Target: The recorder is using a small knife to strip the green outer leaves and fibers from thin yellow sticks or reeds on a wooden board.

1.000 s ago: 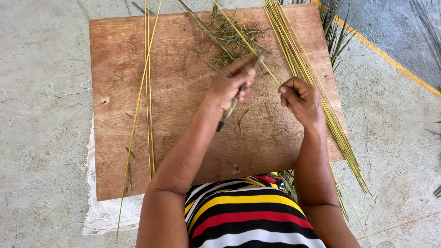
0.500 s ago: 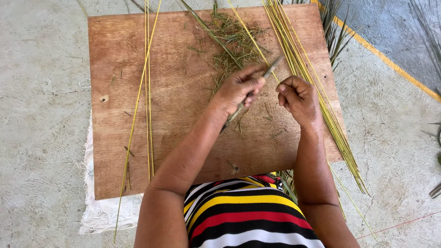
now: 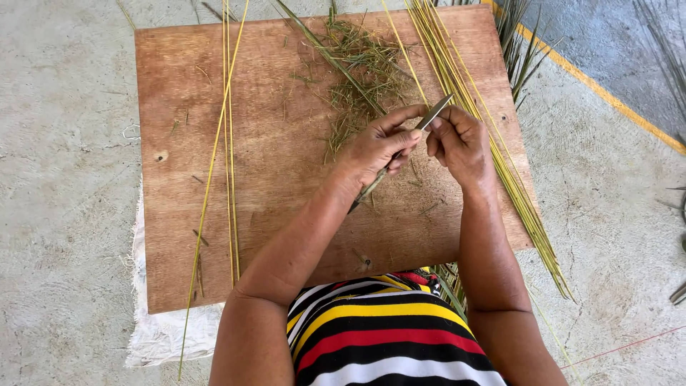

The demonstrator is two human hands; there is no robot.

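Note:
My left hand (image 3: 377,146) is closed around a slim knife (image 3: 434,113); its grey blade points up and to the right, and the handle end sticks out below my palm. My right hand (image 3: 463,143) is curled just right of the blade, fingertips touching it, and seems to pinch a thin yellow stalk (image 3: 404,53) that runs in from the top. Both hands hover over the upper right of a brown wooden board (image 3: 286,193).
A bundle of long yellow-green stalks (image 3: 493,150) lies along the board's right edge. Green shavings (image 3: 361,78) are heaped near the top. Three thin stalks (image 3: 229,143) lie on the board's left part. White cloth (image 3: 168,332) pokes out underneath; concrete floor surrounds it.
My two hands have drawn closer together. The knife blade has slid up and rightwards until it meets my right fingertips.

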